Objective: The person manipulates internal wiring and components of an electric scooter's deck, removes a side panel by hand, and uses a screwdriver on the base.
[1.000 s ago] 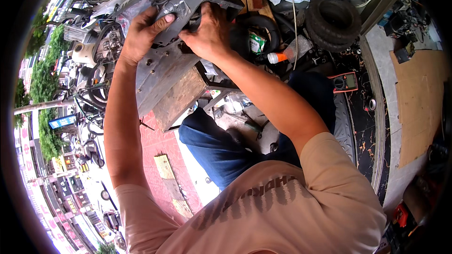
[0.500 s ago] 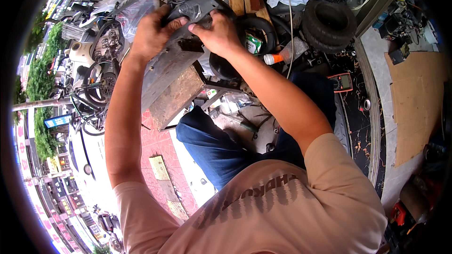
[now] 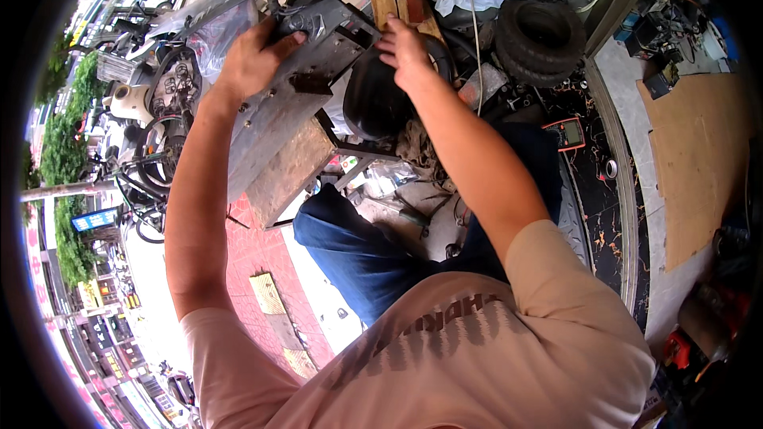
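Note:
A dark plastic part (image 3: 322, 20) with cables at its back lies at the top of a long grey metal plate (image 3: 266, 123) with bolts and a dark rectangular opening. My left hand (image 3: 256, 56) grips the part's left side, thumb on top. My right hand (image 3: 404, 52) is off the part, just beyond its right end, fingers apart with nothing visible in them. Under that hand is a black rounded object (image 3: 369, 103), beside wooden boards (image 3: 381, 4).
Stacked tyres (image 3: 540, 40), a multimeter (image 3: 564, 135) and a cardboard sheet (image 3: 691, 167) are on the right. A rusty-topped metal stand (image 3: 290, 171) is below the plate, beside my jeans-clad legs (image 3: 350, 262). Parked two-wheelers (image 3: 163, 135) line the left, outdoors.
My right hand has let go of the dark part and moved right, its fingers spreading. My left hand stays on the part, which now lies lower against the plate.

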A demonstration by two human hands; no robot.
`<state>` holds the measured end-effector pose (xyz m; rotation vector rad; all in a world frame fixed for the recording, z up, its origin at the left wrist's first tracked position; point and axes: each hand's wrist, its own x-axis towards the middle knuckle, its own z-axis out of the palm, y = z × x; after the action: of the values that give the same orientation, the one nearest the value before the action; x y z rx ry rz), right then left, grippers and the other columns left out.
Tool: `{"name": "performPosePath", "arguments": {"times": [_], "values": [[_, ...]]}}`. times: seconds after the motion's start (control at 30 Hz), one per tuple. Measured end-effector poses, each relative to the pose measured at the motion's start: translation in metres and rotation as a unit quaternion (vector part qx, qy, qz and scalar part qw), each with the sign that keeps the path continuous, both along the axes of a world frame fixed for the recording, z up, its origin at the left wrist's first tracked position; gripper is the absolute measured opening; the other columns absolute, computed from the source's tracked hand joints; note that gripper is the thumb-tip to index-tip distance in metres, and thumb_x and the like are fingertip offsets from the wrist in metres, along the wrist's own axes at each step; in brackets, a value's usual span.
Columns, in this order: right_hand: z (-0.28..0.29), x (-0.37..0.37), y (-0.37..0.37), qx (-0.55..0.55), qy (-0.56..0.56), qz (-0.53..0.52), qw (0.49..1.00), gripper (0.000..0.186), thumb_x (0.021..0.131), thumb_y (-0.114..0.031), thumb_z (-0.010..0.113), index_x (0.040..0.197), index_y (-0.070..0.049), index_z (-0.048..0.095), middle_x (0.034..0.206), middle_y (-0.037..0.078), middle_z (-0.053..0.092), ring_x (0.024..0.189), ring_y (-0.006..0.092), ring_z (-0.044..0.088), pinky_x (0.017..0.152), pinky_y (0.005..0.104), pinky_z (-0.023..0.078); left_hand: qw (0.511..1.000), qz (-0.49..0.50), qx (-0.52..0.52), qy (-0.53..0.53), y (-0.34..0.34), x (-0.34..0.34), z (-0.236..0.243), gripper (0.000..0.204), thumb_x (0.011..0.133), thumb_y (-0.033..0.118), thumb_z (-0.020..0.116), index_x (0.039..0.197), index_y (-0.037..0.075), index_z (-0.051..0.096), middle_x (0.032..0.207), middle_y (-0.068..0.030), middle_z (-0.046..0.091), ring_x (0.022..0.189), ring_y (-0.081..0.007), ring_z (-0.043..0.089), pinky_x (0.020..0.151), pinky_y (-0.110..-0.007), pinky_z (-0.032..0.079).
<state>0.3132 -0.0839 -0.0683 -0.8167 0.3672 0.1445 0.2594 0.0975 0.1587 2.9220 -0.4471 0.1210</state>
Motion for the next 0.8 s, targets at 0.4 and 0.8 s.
{"name": "performPosePath", "arguments": {"times": [0.4, 0.8], "values": [[-0.01, 0.036, 0.088, 0.421, -0.029, -0.107, 0.9, 0.036, 0.089, -0.039, 0.062, 0.109, -0.01, 0.072, 0.11, 0.006, 0.073, 0.102, 0.0241, 0.068, 0.093, 0.0381, 0.051, 0.996, 0.028, -0.005, 0.086, 0.0, 0.001, 0.003, 0.051, 0.097, 0.047, 0.067, 0.106, -0.003, 0.061, 0.097, -0.0262, 0.067, 0.09, -0.0378, 0.063, 0.085, -0.04, 0.049], [-0.005, 0.018, 0.091, 0.392, -0.044, -0.108, 0.913, 0.048, 0.096, -0.048, 0.047, 0.115, -0.009, 0.07, 0.117, 0.009, 0.072, 0.106, 0.0252, 0.068, 0.097, 0.0402, 0.051, 0.996, 0.027, 0.042, 0.071, 0.001, 0.004, -0.001, 0.058, 0.099, 0.054, 0.065, 0.111, -0.002, 0.061, 0.087, -0.0251, 0.069, 0.081, -0.0441, 0.067, 0.076, -0.042, 0.052]]}}
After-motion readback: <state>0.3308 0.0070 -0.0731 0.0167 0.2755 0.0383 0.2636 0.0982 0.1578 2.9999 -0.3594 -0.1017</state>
